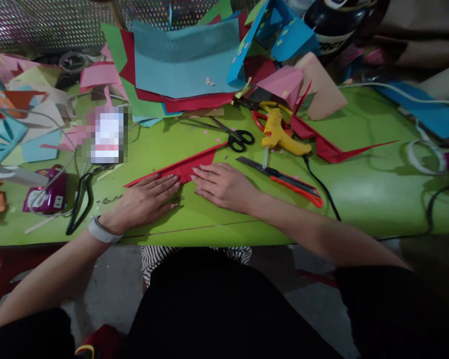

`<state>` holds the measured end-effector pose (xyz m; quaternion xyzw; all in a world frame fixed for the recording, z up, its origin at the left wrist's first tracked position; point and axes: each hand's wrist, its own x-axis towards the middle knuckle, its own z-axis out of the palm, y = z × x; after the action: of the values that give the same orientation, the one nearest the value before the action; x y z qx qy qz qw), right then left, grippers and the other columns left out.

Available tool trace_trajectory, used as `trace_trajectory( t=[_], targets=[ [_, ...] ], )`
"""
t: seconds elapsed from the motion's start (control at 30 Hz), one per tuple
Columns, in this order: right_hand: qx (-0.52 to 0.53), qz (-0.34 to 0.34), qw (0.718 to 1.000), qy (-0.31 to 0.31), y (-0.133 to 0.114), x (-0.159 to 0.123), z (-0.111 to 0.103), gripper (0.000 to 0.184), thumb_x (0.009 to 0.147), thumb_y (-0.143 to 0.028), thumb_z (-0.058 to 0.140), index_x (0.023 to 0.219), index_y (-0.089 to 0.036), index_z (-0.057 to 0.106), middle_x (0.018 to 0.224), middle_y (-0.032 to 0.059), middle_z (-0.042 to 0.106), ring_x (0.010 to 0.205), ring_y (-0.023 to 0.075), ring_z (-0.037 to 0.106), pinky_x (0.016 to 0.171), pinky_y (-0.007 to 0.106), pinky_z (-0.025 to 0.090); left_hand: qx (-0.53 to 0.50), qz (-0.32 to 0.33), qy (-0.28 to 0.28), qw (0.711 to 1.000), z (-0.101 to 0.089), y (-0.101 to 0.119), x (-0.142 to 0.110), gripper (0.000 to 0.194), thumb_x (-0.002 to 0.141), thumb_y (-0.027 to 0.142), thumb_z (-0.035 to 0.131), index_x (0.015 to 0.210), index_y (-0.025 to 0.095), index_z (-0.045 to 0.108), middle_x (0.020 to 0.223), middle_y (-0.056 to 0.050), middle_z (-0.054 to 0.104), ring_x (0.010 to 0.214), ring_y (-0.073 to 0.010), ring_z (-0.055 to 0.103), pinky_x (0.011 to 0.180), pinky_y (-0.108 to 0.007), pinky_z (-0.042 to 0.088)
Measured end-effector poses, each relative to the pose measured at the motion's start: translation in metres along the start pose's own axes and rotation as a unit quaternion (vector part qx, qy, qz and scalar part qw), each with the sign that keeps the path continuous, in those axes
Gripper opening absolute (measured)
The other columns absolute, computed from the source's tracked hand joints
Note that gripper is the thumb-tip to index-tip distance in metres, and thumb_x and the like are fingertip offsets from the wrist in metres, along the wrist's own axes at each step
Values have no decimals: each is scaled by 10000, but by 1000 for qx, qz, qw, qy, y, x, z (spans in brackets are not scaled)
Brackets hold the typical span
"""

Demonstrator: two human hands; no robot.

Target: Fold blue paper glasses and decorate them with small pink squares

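Observation:
A folded strip of red paper (200, 160) lies slantwise on the green table, its long upper edge turned up. My left hand (149, 199) rests flat on its left part, fingers stretched out. From the right, my right hand (222, 187) presses on the paper's middle with outstretched fingers, its fingertips close to those of my left hand. Both palms cover the paper's lower edge. Just beyond the strip's right end are scissors (241, 140) with black handles. An orange and black utility knife (292, 185) and a yellow glue gun (280, 134) lie right of my right hand.
Stacked coloured sheets (187, 60) stand at the back. Pink, blue and orange paper pieces crowd the left, near a phone (107, 137) and a purple device (48, 189). Another folded red paper (331, 152) lies right. The glue gun's black cord (322, 184) runs toward the front edge.

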<state>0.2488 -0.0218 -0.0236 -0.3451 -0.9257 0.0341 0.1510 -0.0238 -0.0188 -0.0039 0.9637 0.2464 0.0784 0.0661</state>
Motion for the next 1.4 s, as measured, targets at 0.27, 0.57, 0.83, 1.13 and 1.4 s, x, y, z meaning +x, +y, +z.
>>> trace_trajectory(
  t=[0.27,0.57,0.83,1.13,1.4],
  targets=[
    [-24,-8,1000,11,0,0,2,373,1017,-323,476,1262,-123,674,1322,109,664,1188,264,627,983,454,515,53,9,2,999,3,-1,0,478,1034,391,434,1405,106,530,1452,-146,533,1320,-246,550,1124,-425,452],
    [-45,-22,998,38,-2,2,3,448,1014,-423,462,1267,-115,667,1347,147,645,1197,271,604,1001,454,499,47,-3,-19,999,2,2,0,522,1039,433,400,1425,99,505,1467,-172,511,1338,-261,533,1135,-453,428],
    [-37,-70,995,52,-7,3,11,637,979,-588,428,1291,-79,648,1413,203,577,1291,317,534,1079,495,430,50,-9,-31,998,1,5,1,560,1043,466,358,1424,82,504,1480,-173,499,1355,-260,513,1166,-424,382],
    [-71,-67,995,26,-10,8,6,566,998,-547,423,1214,-105,702,1339,185,641,1338,308,507,1055,476,455,34,-17,-48,998,0,4,-8,537,1043,440,383,1463,117,468,1499,-131,481,1393,-244,467,1190,-434,342],
    [10,-10,999,-49,-14,16,-9,426,991,-422,514,1205,-103,698,1341,186,640,1276,315,565,1025,473,470,23,-29,-44,998,0,4,-19,558,1044,448,367,1469,97,459,1517,-140,451,1405,-256,447,1185,-429,347]
  ],
)
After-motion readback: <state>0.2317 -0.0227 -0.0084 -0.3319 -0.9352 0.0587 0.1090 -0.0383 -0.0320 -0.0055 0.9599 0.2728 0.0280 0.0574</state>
